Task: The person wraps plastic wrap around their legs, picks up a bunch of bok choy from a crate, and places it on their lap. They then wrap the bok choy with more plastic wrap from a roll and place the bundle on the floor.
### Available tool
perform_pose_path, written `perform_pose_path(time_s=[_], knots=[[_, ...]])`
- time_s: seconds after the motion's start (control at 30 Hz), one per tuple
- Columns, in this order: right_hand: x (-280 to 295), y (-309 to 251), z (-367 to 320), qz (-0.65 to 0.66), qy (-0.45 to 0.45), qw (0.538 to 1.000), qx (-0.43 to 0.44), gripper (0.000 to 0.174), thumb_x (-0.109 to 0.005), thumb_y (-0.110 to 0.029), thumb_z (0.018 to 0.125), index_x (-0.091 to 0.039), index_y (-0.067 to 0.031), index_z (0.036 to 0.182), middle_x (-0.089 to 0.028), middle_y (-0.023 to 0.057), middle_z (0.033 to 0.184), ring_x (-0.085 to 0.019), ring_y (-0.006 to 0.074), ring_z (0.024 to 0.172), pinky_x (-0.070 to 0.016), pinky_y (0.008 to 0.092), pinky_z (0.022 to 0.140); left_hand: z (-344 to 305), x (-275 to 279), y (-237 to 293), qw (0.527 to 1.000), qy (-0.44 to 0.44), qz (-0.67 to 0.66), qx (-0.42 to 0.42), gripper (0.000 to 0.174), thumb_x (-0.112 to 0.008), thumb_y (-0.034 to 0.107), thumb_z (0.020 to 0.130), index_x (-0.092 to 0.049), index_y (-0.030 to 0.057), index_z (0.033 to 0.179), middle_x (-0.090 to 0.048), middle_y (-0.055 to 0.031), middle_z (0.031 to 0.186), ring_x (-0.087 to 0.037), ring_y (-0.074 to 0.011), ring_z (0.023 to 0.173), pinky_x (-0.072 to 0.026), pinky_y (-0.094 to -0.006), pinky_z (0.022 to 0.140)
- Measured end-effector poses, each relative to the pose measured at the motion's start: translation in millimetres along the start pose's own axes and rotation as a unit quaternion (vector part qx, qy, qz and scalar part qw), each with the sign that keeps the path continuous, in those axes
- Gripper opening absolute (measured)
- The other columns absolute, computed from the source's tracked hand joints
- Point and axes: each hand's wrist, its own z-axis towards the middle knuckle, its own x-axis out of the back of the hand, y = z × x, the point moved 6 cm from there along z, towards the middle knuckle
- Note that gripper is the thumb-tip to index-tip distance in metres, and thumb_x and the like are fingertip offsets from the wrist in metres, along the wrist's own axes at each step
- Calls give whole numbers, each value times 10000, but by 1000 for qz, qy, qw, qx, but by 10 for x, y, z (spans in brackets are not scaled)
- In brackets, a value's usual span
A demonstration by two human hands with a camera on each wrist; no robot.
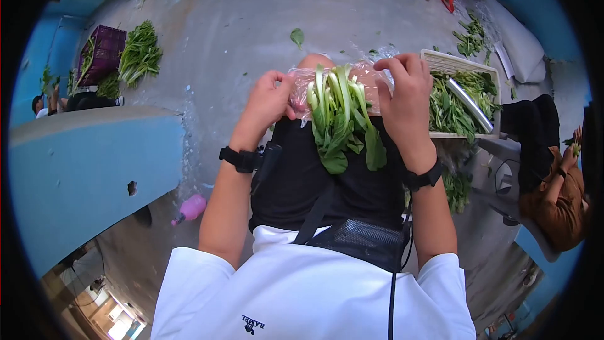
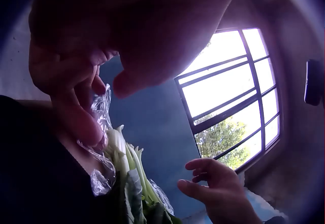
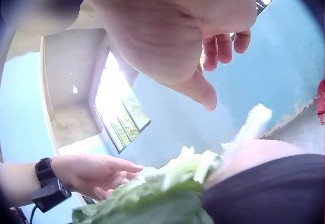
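A bunch of leafy greens (image 1: 343, 116) with pale stalks lies across the person's lap, leaves toward the body. Beneath the stalks spreads a clear plastic film (image 1: 302, 79), crumpled along its edges. At its left edge is the left hand (image 1: 267, 102); its loosely bent fingers touch the film, and in the left wrist view the thumb (image 2: 124, 84) stands apart from them. The right hand (image 1: 406, 91) hovers beside the film's right edge, fingers loosely bent. In the right wrist view nothing shows between its thumb (image 3: 203, 93) and fingers.
A white crate (image 1: 464, 63) of greens stands at the right, a shiny metal-looking strip (image 1: 470, 104) on top. More greens (image 1: 140, 53) lie by a purple crate (image 1: 108, 50) at the left. A blue ledge (image 1: 94, 164) runs along the left; another person (image 1: 560, 195) sits right.
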Motion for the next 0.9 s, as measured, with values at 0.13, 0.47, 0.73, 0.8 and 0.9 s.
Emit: perform_pose_path(time_s=[0.13, 0.47, 0.73, 0.8, 0.9], knots=[[-421, -122, 264, 252, -154, 953, -73, 202, -663, -25, 864, -718, -4, 1057, -667, 172, 994, -646, 394, 965, -514, 476, 867, -113, 5, -16, 998, -1, 45, -32, 266, -719, 196, 965, -641, -47, 1039, -739, -84, 803, -653, -94, 634, -480, -227, 565], [-1419, -417, 690, 256, -548, 787, 124, 293, -788, -201, 906, -735, -21, 1131, -710, 121, 1046, -660, 226, 926, -530, 380, 838, -199, -189, 172, 984, 25, 39, -169, 150, -713, 62, 955, -621, -16, 1045, -678, -31, 816, -651, -66, 701, -532, -251, 650], [-1280, -118, 766, 319, -510, 795, 82, 158, -784, -136, 890, -745, -7, 972, -720, 20, 857, -607, 131, 814, -509, 313, 798, -401, -209, 36, 958, 105, 173, -202, 172, -761, 80, 914, -646, -16, 999, -632, -15, 732, -606, -79, 629, -502, -264, 592], [-1272, -13, 742, 326, -504, 795, 82, 145, -781, -125, 889, -748, -11, 972, -721, 13, 864, -609, 126, 821, -508, 313, 799, -496, -265, 80, 959, 95, 177, -199, 138, -763, 69, 896, -667, -12, 953, -628, -32, 689, -606, -109, 608, -499, -277, 593], [-1232, 160, 743, 326, -495, 802, 77, 121, -779, -102, 879, -754, -23, 966, -722, 10, 877, -612, 126, 830, -508, 314, 803, -637, -435, 288, 931, 114, 223, -267, 110, -760, 64, 882, -676, 5, 922, -628, -83, 651, -629, -196, 590, -502, -321, 595]])
